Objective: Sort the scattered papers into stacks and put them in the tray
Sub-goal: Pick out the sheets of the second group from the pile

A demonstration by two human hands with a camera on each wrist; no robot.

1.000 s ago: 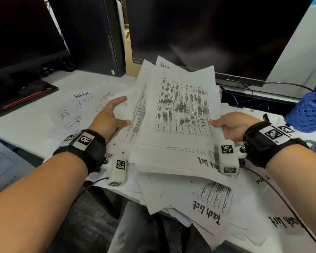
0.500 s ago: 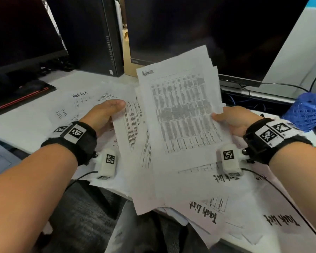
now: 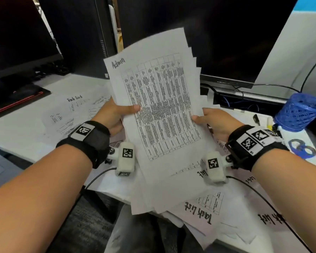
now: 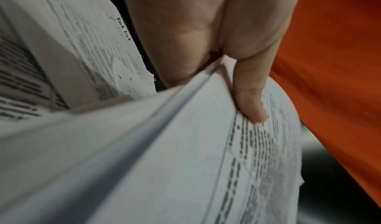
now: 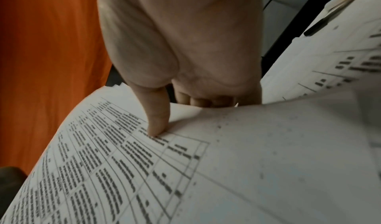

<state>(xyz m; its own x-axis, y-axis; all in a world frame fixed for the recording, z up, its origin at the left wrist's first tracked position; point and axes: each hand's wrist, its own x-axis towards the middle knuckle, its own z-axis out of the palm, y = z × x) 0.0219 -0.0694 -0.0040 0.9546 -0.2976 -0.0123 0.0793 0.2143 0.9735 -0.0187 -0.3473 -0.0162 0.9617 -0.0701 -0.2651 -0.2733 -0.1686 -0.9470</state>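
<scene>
A stack of printed papers [image 3: 159, 110], its top sheet a table headed "Admin", stands nearly upright above the desk in the head view. My left hand [image 3: 115, 114] grips its left edge, thumb across the front. My right hand [image 3: 213, 121] grips the right edge, thumb on the sheet. The left wrist view shows the thumb [image 4: 251, 100] pressed on the stack [image 4: 185, 162]. In the right wrist view the thumb [image 5: 156, 113] pins the papers [image 5: 144, 170], fingers curled behind. Loose "Task List" sheets [image 3: 204, 210] lie scattered beneath on the desk. No tray is in view.
More sheets [image 3: 71, 110] lie on the white desk [image 3: 16, 132] to the left. Dark monitors [image 3: 217, 33] and a computer tower [image 3: 80, 33] stand behind. A blue mesh pen cup [image 3: 299, 112], markers and blue scissors [image 3: 301, 148] sit at the right.
The papers have been gathered and lifted from a loose, flat spread into an upright stack. My left hand moved in from an open reach and now grips the left edge.
</scene>
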